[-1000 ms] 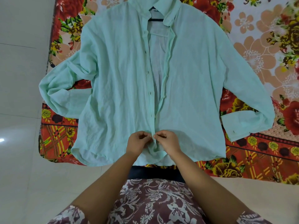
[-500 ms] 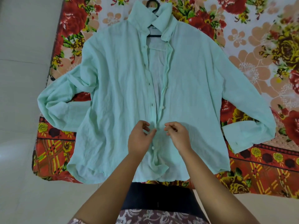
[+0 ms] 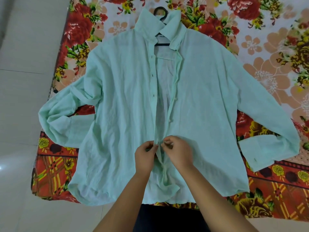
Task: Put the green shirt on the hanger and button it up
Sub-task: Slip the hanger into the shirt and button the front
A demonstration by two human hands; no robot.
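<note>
The pale green shirt [image 3: 120, 114] lies spread front-up on a floral sheet, sleeves out to both sides. A dark hanger [image 3: 161, 13] sits inside it, its hook showing above the collar and its bar in the neck opening. The front gapes open from collar to mid-chest; the lower part is drawn together. My left hand [image 3: 145, 156] pinches the left placket edge, and my right hand [image 3: 178, 152] pinches the right placket edge right beside it, fingertips almost meeting. The button between them is hidden by my fingers.
The floral bedsheet [image 3: 267, 64] covers the floor under the shirt. Pale floor tiles [image 3: 25, 81] lie to the left and along the near edge. My dark clothing [image 3: 167, 218] shows at the bottom between my forearms.
Both hands have moved up the placket from the hem end to a higher spot, parted briefly, then come together again pinching the two edges. The view has shifted so more of the collar shows.
</note>
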